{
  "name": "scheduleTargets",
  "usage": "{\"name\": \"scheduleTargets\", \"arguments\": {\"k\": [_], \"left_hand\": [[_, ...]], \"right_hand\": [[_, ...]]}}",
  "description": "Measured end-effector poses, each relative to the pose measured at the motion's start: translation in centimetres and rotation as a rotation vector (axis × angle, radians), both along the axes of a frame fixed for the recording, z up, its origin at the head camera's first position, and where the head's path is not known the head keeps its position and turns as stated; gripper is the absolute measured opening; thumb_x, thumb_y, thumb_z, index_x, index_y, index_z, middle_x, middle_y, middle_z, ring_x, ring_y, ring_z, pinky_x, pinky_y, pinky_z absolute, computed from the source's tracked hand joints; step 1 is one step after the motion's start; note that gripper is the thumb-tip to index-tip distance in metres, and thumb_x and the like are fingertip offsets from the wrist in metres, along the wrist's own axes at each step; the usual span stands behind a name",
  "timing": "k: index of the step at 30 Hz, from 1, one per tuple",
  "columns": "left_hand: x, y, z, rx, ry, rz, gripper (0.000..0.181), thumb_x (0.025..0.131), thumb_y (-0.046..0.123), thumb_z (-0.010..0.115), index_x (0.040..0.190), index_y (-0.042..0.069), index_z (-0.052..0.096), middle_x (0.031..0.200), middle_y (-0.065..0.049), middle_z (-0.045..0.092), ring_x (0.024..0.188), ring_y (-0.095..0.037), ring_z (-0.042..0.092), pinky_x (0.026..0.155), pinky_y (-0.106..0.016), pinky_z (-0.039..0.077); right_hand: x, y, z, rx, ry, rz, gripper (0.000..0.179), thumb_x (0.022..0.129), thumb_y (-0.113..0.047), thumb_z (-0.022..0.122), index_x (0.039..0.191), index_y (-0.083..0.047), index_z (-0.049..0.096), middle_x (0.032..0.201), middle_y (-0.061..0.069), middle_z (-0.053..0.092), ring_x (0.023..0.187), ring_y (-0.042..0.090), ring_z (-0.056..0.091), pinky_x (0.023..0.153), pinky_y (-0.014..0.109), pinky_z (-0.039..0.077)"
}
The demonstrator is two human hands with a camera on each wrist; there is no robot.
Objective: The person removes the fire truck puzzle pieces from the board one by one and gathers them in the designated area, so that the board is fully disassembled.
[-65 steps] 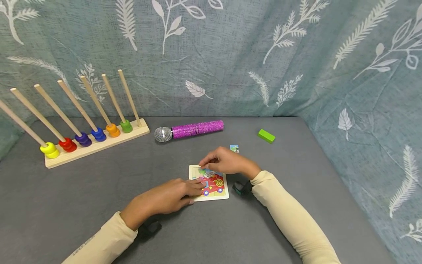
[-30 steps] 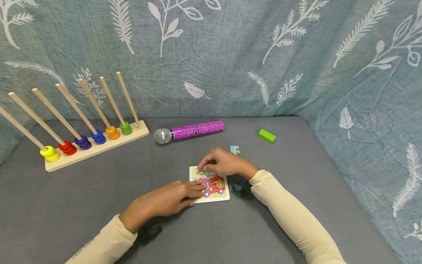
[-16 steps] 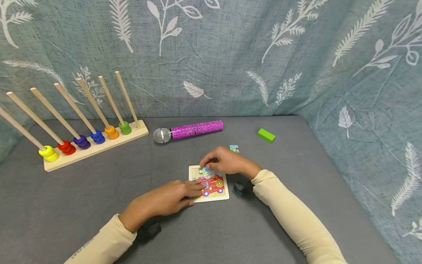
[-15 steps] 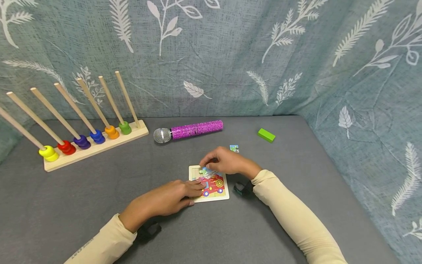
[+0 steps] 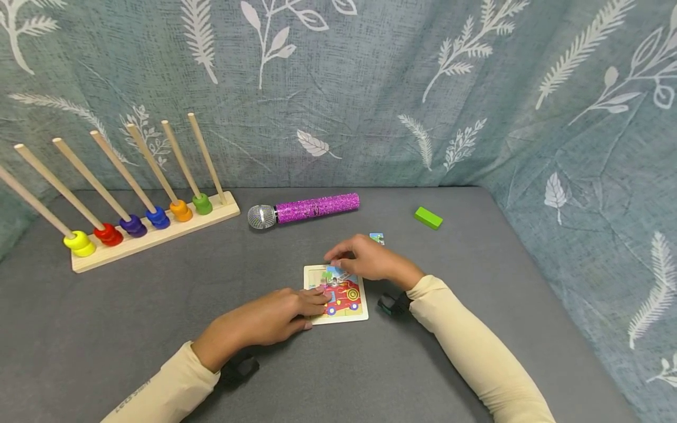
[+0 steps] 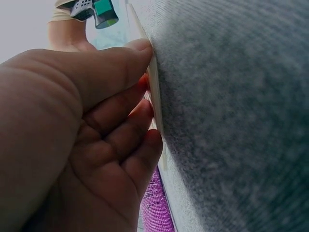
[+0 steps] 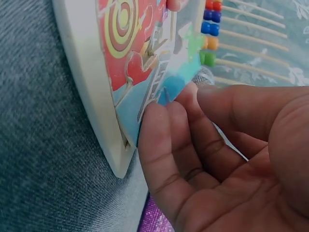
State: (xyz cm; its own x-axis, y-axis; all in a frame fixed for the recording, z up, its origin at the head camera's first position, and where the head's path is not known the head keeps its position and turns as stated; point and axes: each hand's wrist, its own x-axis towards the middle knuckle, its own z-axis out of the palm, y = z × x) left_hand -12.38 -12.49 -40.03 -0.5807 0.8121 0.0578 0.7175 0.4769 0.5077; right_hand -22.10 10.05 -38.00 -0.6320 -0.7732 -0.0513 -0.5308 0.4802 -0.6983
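Note:
A small jigsaw puzzle in a pale wooden frame [image 5: 364, 306] shows a red vehicle. My left hand [image 5: 277, 314] lies over its left side, fingers extended across the picture; in the left wrist view, the thumb [image 6: 137, 48] is at the frame's edge. At the puzzle's top edge, my right hand [image 5: 367, 258] pinches a blue and green puzzle piece [image 7: 186, 63] with thumb and fingers. This piece sits slightly raised and tilted over the tray, beside the ladder pieces [image 7: 157, 82]. The right fingers hide part of the top right corner.
A loose puzzle piece [image 5: 376, 237] lies just behind the right hand. Farther back are a purple glittery microphone [image 5: 317, 207] and a green block [image 5: 428, 218]. A wooden peg stand [image 5: 158, 232] with coloured beads stands at left. A patterned curtain [image 5: 359, 117] hangs behind the grey table.
The right hand has shifted slightly right, and the blue and green piece has slid right with it, showing more of its blue part. The left hand stays in place.

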Motion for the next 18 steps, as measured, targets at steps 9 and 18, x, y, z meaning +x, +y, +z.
{"name": "scheduleTargets", "arguments": {"k": [9,18], "left_hand": [[0.02,0.06,0.08,0.001,-0.005,0.000,0.034,0.090,0.001,0.065,0.124,-0.001,0.065,0.136,-0.013,0.056,0.128,-0.027,0.050,0.102,-0.045,0.042],[0.09,0.04,0.11,0.003,0.011,-0.008,0.035,0.091,0.002,0.064,0.125,-0.001,0.064,0.136,-0.013,0.056,0.129,-0.028,0.049,0.102,-0.045,0.042]], "right_hand": [[-0.08,0.12,-0.24,-0.013,0.050,0.009,0.019,0.092,-0.002,0.063,0.108,0.000,0.072,0.103,0.008,0.071,0.085,0.008,0.060,0.075,0.022,0.050],[0.04,-0.13,-0.58,0.039,0.080,0.032,0.019,0.089,-0.002,0.067,0.107,0.000,0.073,0.091,0.002,0.067,0.083,0.007,0.059,0.074,0.021,0.050]]}}
